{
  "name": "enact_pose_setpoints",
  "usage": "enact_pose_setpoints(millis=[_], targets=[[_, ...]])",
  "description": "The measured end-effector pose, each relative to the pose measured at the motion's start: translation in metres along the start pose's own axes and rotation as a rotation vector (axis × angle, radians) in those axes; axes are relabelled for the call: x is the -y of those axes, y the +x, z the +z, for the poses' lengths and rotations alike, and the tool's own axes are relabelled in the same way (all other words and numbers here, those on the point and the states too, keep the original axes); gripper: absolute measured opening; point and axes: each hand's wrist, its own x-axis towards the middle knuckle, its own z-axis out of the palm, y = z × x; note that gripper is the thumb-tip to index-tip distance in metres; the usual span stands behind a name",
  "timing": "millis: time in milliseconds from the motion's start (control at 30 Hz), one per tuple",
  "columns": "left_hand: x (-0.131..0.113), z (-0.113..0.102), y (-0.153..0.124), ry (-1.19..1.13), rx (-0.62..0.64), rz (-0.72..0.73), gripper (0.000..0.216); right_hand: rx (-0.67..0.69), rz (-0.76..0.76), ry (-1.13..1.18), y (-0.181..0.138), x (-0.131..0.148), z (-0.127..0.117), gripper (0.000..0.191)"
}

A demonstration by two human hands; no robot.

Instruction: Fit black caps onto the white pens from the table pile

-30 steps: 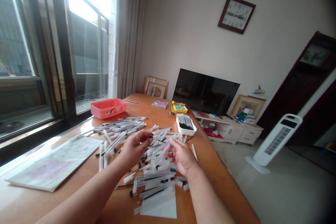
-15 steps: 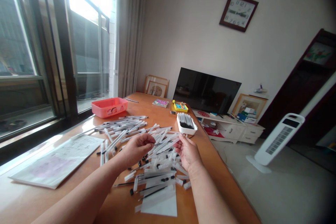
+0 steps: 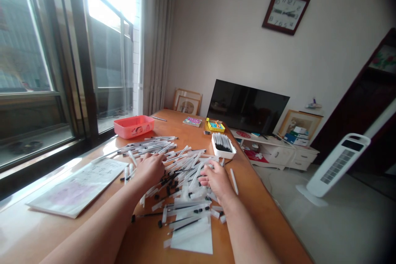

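Note:
My left hand (image 3: 151, 169) lies over the left part of a pile of clear pen barrels (image 3: 185, 161), its fingers loosely spread and bent down among them; the fingertips are partly hidden. Over the pile's right side my right hand (image 3: 216, 179) is half curled, fingers apart, with nothing I can make out held. Several small black pen parts (image 3: 171, 187) lie scattered between the hands. A single white pen tube (image 3: 234, 181) rests on the table just right of my right hand. Thin black refills (image 3: 188, 225) and short clear caps lie nearer, partly on a white paper sheet (image 3: 198, 243).
A white box (image 3: 233, 153) with upright-packed pens stands behind the right hand. A pink basket (image 3: 134, 128), a notebook (image 3: 77, 189), a booklet (image 3: 192, 121) and a yellow box (image 3: 215, 126) are on the wooden table (image 3: 260, 222). The table's right edge runs beside my right forearm.
My left hand has moved left and down onto the pile. My right hand has opened somewhat; a white tube now lies to its right. The view has shifted slightly.

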Motion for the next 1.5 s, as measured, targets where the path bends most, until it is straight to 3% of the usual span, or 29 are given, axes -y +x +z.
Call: enact_pose_setpoints(millis=[200, 400, 600, 800, 1100, 1500], targets=[[-0.007, 0.004, -0.002, 0.117, 0.111, 0.025, 0.036, -0.005, 0.018, -0.075, 0.005, -0.002, -0.004, 0.034], [-0.007, 0.004, -0.002, 0.178, 0.123, -0.026, 0.029, 0.053, 0.022, -0.214, 0.002, -0.003, -0.002, 0.009], [-0.011, 0.002, -0.003, 0.171, 0.070, -0.037, 0.032, 0.169, 0.073, -0.180, -0.004, -0.006, 0.005, 0.007], [-0.025, -0.007, -0.004, 0.026, 0.022, 0.081, 0.027, 0.253, 0.041, -0.037, -0.010, 0.000, 0.009, 0.024], [-0.051, -0.006, -0.018, -0.309, -0.009, 0.450, 0.020, 0.006, -0.040, -0.011, -0.002, 0.005, 0.001, 0.052], [-0.072, -0.023, -0.032, -0.366, 0.040, 0.428, 0.030, 0.142, -0.083, 0.259, -0.012, 0.019, 0.000, 0.044]])
